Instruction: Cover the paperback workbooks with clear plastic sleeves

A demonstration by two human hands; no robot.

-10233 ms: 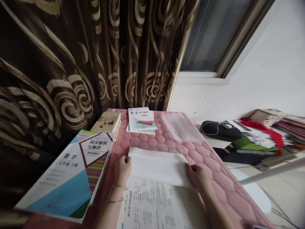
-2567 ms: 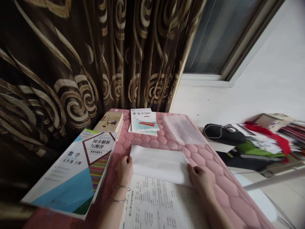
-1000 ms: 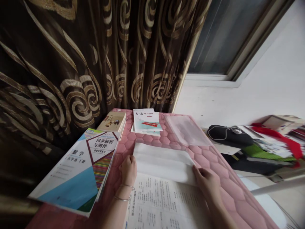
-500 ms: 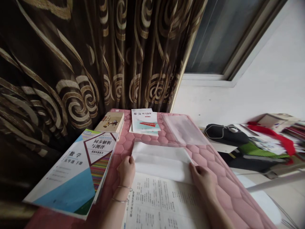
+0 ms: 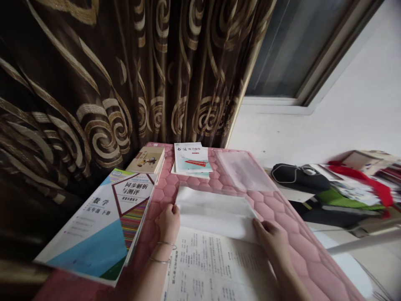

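An open book [image 5: 213, 267] with printed pages lies in front of me on a pink quilted tabletop [image 5: 282, 217]. A translucent white plastic cover sheet [image 5: 216, 211] sticks out past its far edge. My left hand [image 5: 169, 221], fingers curled, grips the left edge of the book and cover; two thin bangles ring the wrist. At the right edge my right hand [image 5: 272, 238] pinches the cover against the book.
A large maths workbook [image 5: 100, 221] lies at the left, overhanging the table. A small tan book [image 5: 146, 159], a thin white-and-teal booklet [image 5: 192, 158] and a clear plastic sleeve [image 5: 244, 171] lie further back. Dark patterned curtain [image 5: 109, 75] behind. Clutter with a black pouch [image 5: 299, 177] at right.
Both hands keep their grip at the book's two edges. The cover sheet sits slightly differently; otherwise only the camera has shifted a little.
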